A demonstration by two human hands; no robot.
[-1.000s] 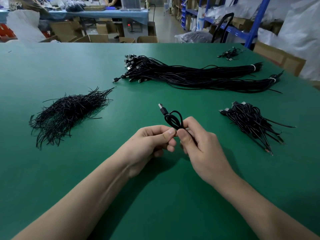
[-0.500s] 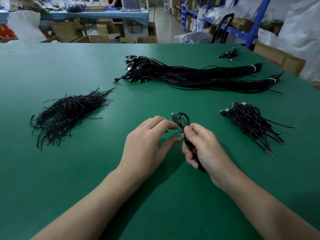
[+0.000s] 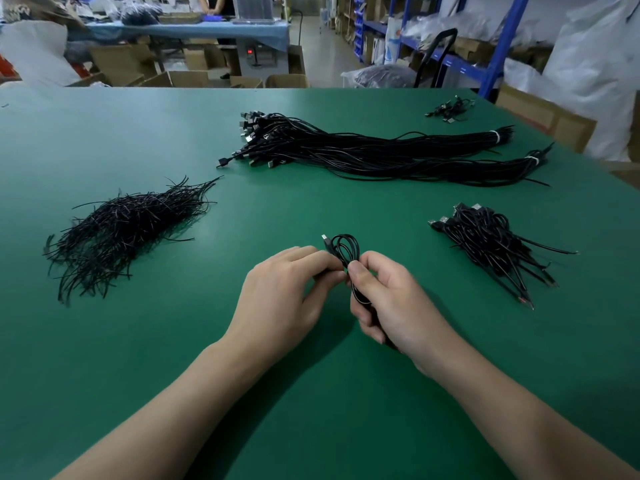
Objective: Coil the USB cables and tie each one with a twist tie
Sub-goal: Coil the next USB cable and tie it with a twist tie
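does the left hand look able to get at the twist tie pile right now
Probably yes, once it lets go: the left hand pinches the coiled cable, which the right hand also grips, and nothing lies between it and the twist tie pile.

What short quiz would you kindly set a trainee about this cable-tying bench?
1. True or false: the pile of twist ties lies on the person's right.
2. What do the left hand and right hand hold together? A. a coiled cable; B. scissors; C. a box.
3. How many white bands bind the long cables?
Key: 1 false, it lies on the left; 2 A; 3 two.
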